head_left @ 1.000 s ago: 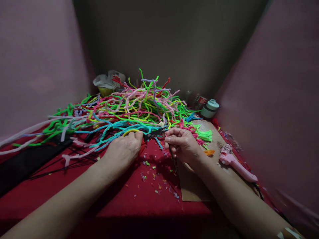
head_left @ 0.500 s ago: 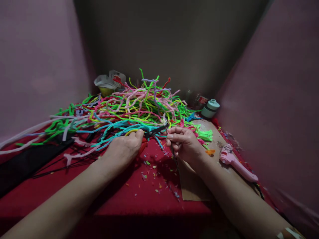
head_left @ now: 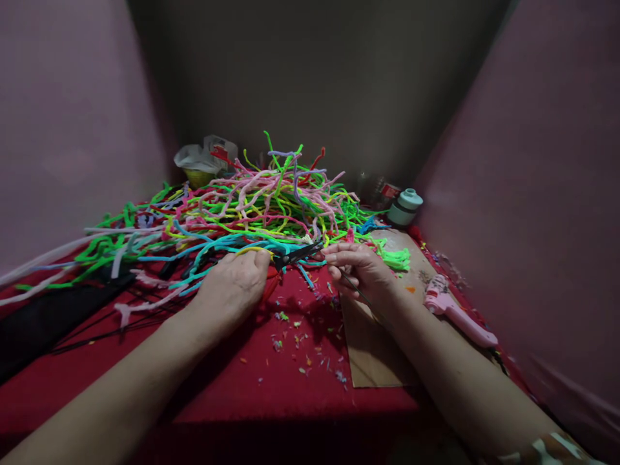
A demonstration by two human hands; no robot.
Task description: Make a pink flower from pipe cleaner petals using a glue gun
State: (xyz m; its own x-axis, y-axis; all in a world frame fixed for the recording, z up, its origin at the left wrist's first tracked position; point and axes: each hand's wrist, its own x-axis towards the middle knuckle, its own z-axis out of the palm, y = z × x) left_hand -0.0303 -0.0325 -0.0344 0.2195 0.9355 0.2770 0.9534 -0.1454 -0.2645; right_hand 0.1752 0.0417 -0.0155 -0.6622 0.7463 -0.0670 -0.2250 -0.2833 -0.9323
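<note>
My left hand (head_left: 236, 279) is closed around the handles of a pair of scissors (head_left: 299, 254). Their black blades point right and look slightly apart. Just beyond the tips, my right hand (head_left: 362, 266) pinches a thin dark stem (head_left: 356, 289), which slants down past the palm toward the wrist. A small pale piece (head_left: 307, 239) shows by the blades; whether it is joined to the stem I cannot tell. Behind both hands lies a big heap of fuzzy pipe cleaners (head_left: 271, 200) in pink, green, yellow, blue and other colours.
Coloured clippings (head_left: 298, 352) are scattered over the red cloth (head_left: 213, 387). On the right are a cardboard piece (head_left: 372, 361), a pink glue gun (head_left: 458, 313) and a pale blue bottle (head_left: 405, 208). Black wires (head_left: 92, 332) lie at left, and a plastic-wrapped container (head_left: 194, 165) stands behind.
The view has shifted slightly. My right fingers have turned, so the stem now slants toward my wrist instead of hanging down. The pale piece sits lower and further left; the scissors stay held.
</note>
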